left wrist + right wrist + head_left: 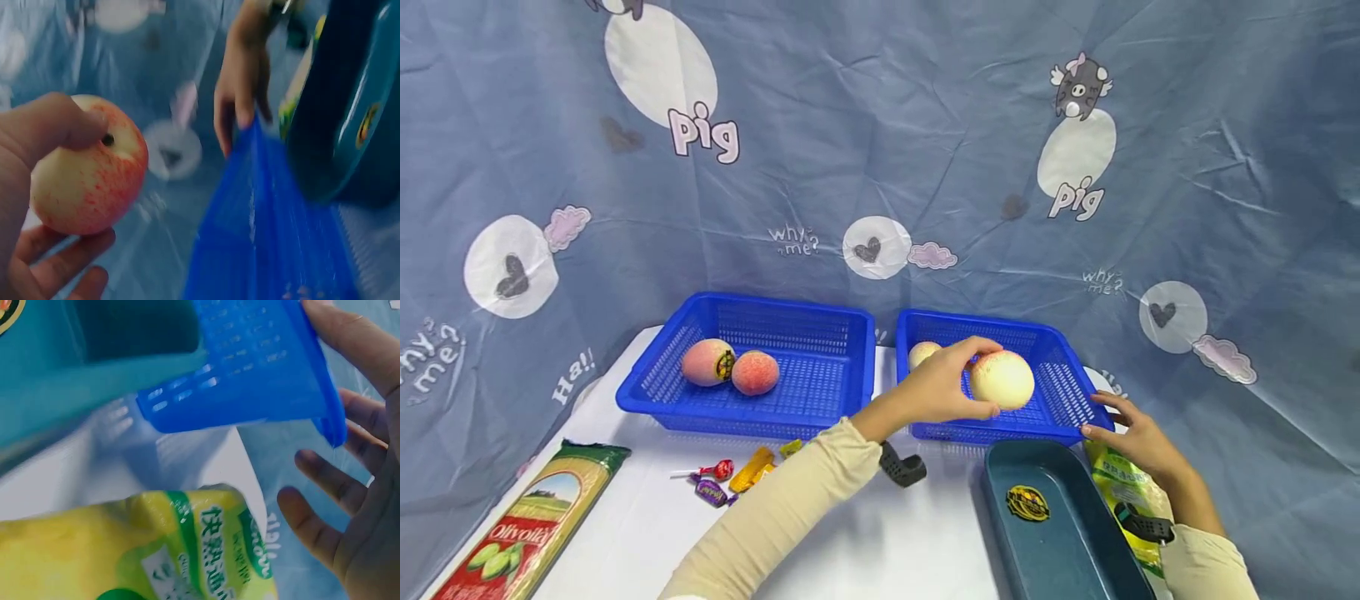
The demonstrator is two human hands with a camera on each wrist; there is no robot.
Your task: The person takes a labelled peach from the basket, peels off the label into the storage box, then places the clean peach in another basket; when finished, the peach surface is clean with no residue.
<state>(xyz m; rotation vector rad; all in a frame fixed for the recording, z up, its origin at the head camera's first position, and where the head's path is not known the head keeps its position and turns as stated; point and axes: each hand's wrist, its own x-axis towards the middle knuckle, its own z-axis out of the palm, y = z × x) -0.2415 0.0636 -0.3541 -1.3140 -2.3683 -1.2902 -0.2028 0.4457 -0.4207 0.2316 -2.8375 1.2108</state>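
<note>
My left hand holds a yellow and red apple over the right blue basket. In the left wrist view, the thumb lies by the dark stem dimple of the apple, and the fingers curl beneath it. Another pale round fruit sits inside that basket, partly hidden behind my left hand. At the basket's right front corner, my right hand grips the rim. The right wrist view shows the thumb over the basket edge, index finger behind it and the other fingers spread loosely.
A left blue basket holds two pinkish fruits. In front are wrapped candies and a pasta pack. A teal tray stands before the right basket, with a yellow-green bag beside it. A patterned curtain hangs behind.
</note>
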